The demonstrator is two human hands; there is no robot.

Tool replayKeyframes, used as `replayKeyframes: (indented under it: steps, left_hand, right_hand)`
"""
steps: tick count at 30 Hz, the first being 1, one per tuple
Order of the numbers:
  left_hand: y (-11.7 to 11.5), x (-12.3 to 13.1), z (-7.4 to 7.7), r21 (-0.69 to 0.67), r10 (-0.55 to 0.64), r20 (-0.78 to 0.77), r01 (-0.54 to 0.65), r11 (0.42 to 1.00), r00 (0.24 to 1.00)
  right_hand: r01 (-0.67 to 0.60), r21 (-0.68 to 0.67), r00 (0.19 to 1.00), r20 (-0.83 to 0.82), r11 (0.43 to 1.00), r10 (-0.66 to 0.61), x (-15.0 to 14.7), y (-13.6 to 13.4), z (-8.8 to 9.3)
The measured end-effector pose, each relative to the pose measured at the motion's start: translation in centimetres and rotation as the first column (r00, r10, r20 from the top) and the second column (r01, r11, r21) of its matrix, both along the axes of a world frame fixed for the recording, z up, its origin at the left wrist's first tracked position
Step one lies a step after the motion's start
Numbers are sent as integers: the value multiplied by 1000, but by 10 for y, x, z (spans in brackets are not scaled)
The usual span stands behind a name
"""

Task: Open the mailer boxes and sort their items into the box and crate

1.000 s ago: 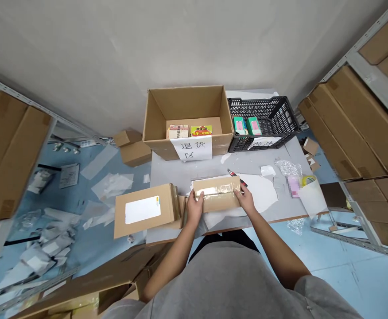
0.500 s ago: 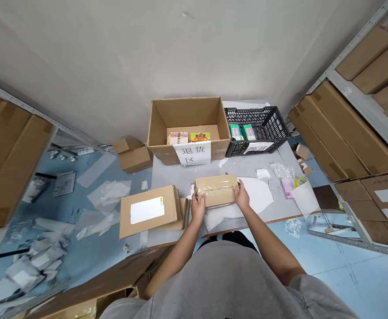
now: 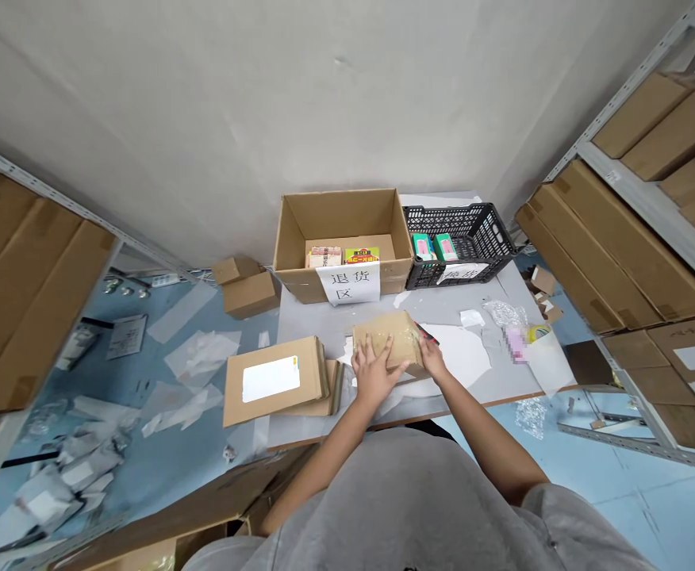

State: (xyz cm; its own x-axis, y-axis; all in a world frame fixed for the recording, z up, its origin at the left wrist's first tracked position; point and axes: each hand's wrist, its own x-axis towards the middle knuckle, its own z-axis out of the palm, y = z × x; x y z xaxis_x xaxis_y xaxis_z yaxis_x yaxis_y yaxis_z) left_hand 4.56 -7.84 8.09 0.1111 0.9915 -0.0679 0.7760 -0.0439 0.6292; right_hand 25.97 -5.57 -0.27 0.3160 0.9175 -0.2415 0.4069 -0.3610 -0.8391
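Tan cardboard parcel in clear tape, left hand spread flat on top, right hand gripping its end, grey tabletop, blue floor below

Narrow stockroom, plain off-white wall at the far side.
Pale blue floor below; grey metal shelving with flat cardboard cartons along left and right.

The bare left arm and right arm reached out in front. The left hand lay flat, its fingers spread wide. The right hand sat just beside it, curled and a bit higher up.
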Motion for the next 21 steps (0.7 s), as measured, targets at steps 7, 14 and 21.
replayKeyframes:
  steps: [7, 14, 21]
  left_hand:
    - [11, -8, -14, -13, -120, -26, 120, 993, 992]
    - [14, 2, -12, -72, 107, 229, -93, 993, 968]
    - [24, 2, 7, 90, 137, 1, -136, 987, 991]
  right_hand:
    - [-71, 13, 936, -344, 997, 71, 1, -20, 43]
    - [-67, 21, 917, -393, 998, 70, 19, 10, 61]
    - [-221, 97, 888, -392, 970, 241, 5, 43, 51]
